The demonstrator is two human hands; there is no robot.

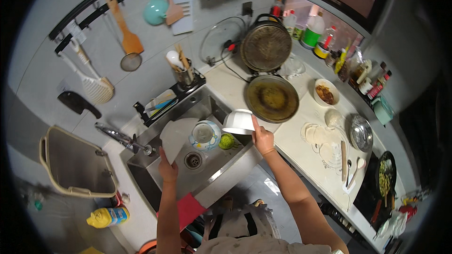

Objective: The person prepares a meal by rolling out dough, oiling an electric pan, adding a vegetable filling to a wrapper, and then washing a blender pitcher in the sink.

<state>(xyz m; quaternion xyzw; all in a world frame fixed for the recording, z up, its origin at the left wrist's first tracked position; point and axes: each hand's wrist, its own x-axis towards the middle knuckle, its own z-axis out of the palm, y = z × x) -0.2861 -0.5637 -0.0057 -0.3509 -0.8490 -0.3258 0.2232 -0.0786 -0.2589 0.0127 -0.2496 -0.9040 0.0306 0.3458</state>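
Observation:
My right hand [263, 137] grips a white bowl [239, 121], tipped with its foot upward, over the right end of the stainless steel sink [220, 107]. In the sink's left half, my left hand [167, 169] holds a pale grey sheet, apparently a dishcloth [174, 137]. Between the hands, a patterned blue-and-white bowl [204, 135] sits in the basin. Beside it lies a green scrubber [226, 141], partly beneath the white bowl. The drain [193, 161] is nearer to me. A chrome faucet [136, 145] stands at the sink's left edge.
Right of the sink are a round electric griddle [272, 98], a bowl of food [325, 92], flattened dough [316, 134] and a rolling pin [343, 160]. A yellow bottle [108, 217] and an upright bin [76, 164] stand left. A cleaver [78, 104] hangs on the wall.

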